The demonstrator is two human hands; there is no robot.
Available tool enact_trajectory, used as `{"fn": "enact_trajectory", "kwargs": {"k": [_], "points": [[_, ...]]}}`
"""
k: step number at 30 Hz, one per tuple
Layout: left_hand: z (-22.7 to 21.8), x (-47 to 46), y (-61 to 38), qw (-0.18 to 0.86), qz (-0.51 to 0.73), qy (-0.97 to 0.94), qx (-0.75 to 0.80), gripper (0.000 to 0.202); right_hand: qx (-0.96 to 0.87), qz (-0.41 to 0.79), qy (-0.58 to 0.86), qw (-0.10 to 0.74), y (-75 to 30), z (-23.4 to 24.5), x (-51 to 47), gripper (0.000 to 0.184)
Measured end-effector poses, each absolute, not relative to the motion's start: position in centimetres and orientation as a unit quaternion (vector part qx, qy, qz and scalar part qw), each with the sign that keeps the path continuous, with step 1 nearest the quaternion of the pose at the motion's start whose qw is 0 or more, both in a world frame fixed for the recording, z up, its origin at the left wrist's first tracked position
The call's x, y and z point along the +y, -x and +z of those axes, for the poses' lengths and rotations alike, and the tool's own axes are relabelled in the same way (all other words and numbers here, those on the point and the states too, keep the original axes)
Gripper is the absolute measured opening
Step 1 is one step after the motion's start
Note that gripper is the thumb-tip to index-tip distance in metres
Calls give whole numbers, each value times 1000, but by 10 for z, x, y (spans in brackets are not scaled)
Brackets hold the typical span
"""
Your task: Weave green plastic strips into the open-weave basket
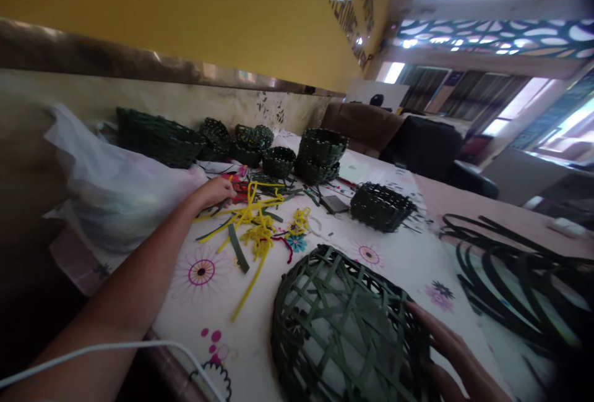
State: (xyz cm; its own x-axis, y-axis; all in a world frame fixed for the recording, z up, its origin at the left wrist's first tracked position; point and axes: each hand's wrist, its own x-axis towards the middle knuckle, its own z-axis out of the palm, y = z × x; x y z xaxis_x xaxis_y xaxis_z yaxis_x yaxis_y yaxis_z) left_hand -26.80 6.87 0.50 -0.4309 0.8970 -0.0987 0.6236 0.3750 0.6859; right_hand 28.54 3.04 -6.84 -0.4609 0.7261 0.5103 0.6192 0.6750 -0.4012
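My left hand reaches far across the table into a heap of yellow strips and dark green strips. Its fingers are curled at the heap's red and yellow pieces; what they grip is hidden. My right hand lies with fingers stretched flat against the right side of a large dark green woven basket, which rests upside down near the table's front edge.
Several small green woven baskets stand along the back by the wall, another sits mid-table. A white plastic bag lies at left. Long dark strips spread at right. A white cable crosses my left arm.
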Motion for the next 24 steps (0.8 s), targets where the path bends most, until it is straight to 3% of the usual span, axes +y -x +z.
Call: {"fn": "enact_trajectory", "kwargs": {"k": [3,7,17,20,24], "points": [[8,69,260,280,394,-480,732,11,-863,63,379,327,-291,-71,36,52],[10,71,256,316,506,-450,665,30,-880,42,363,304,-292,-65,36,54],[20,75,218,242,711,-357,556,14,-889,-54,344,298,-283,-49,27,54],[23,75,188,225,699,-392,554,19,-867,-58,365,335,-286,-49,23,55],[20,75,200,169,479,-473,720,26,-829,-31,418,370,-289,-48,16,54]]}}
